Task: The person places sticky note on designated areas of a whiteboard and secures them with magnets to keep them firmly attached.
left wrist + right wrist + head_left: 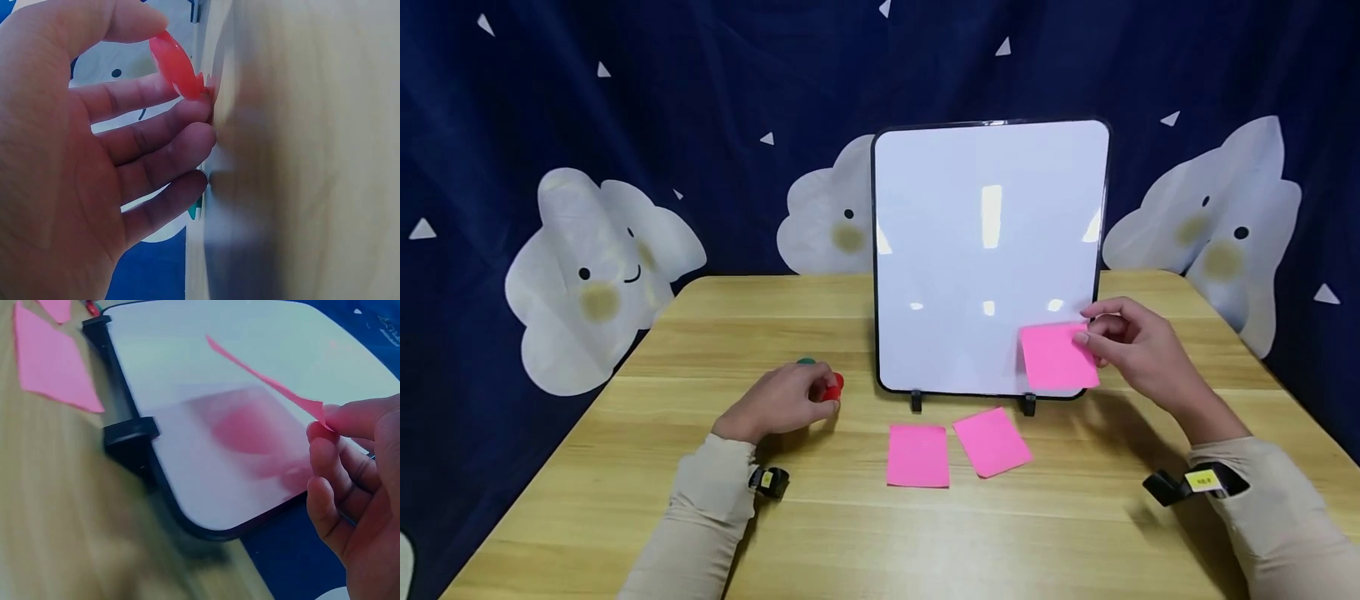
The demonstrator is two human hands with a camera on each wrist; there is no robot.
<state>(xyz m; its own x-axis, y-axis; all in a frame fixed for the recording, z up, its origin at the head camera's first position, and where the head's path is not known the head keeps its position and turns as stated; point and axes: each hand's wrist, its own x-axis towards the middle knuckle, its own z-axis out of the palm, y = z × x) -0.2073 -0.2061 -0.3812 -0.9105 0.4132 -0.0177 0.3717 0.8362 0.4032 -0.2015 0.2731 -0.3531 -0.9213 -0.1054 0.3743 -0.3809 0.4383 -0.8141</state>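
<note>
Between thumb and fingertips, my right hand (1138, 350) pinches a pink sticky note (1058, 357) by its upper right edge. The note overlaps the lower right of the whiteboard (955, 275); in the right wrist view the sheet (265, 378) stands off the surface, its pink reflection below it. Low over the table on the left, my left hand (786, 398) pinches a red round magnet (172, 65) between thumb and index finger. A green round piece (806, 361) lies just behind that hand, mostly hidden by the fingers in the left wrist view.
Two more pink sticky notes, one straight (918, 456) and one turned (992, 442), lie flat before the whiteboard. Two small black feet (1029, 405) hold the board up on the wooden table (850, 542). Behind hangs a dark blue curtain (715, 75) with clouds.
</note>
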